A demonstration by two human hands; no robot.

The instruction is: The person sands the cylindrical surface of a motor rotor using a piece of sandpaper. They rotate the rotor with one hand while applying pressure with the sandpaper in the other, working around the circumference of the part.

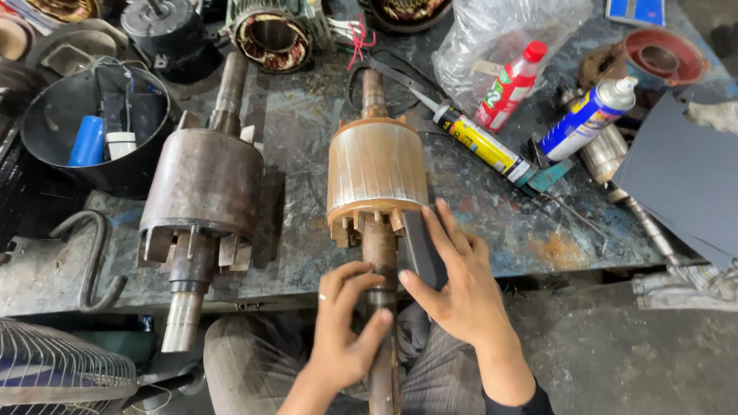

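Rotors: 2 on tabletop (492, 230); copper-toned rotor (376, 173) at centre, its shaft (381, 261) overhanging front edge twd person; dark rotor (204, 184) just to its left.
L hand (344, 330): fingers curled round shaft, gripping it.
R hand (461, 288): fingers pressing 1 dark sandpaper strip (421, 246) against shaft.
Cans/tubes: 1 spray can (588, 117), 1 red bottle (509, 86), 1 sealant tube (480, 142).
Sandpaper sheets (684, 177): stack at right, no. unclear.
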